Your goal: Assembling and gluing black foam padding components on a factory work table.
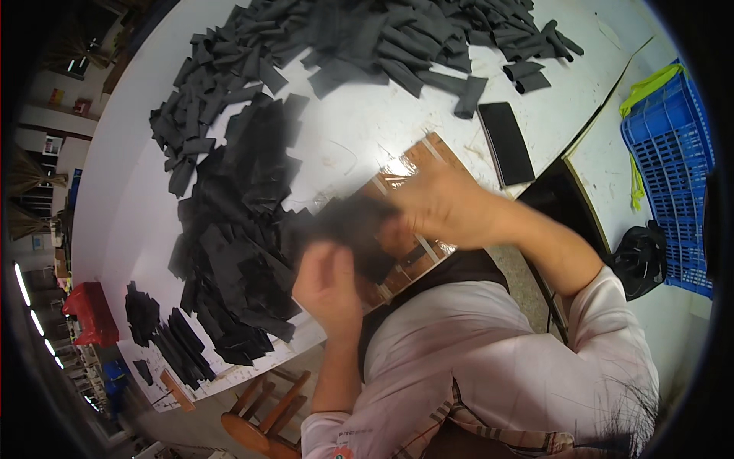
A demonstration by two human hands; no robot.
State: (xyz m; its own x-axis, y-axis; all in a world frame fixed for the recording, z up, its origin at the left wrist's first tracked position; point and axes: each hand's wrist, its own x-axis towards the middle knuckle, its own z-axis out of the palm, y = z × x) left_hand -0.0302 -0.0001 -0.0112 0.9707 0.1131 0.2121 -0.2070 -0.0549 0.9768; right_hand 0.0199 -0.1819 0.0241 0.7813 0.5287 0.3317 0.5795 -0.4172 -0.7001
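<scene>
A dark, motion-blurred black cloth piece [353,229] spans the gap between my hands, above a brown board [433,150] wrapped partly in clear tape. My left hand [329,284] is closed at the cloth's near left side, thumb and fingers pinched together. Over the board's right part, my right hand [440,205] curls its fingers at the cloth's other edge; they are smeared by motion and partly hidden. Flat black cloth pieces [237,260] lie in a long overlapping heap just left of my left hand.
Folded dark grey cloth pieces [359,38] are piled across the far side of the white table [122,191]. A black phone [506,144] lies to the right. Beyond it stand a blue plastic basket [665,145] and a black bag [641,256]. A wooden stool [264,417] is below the table's left edge.
</scene>
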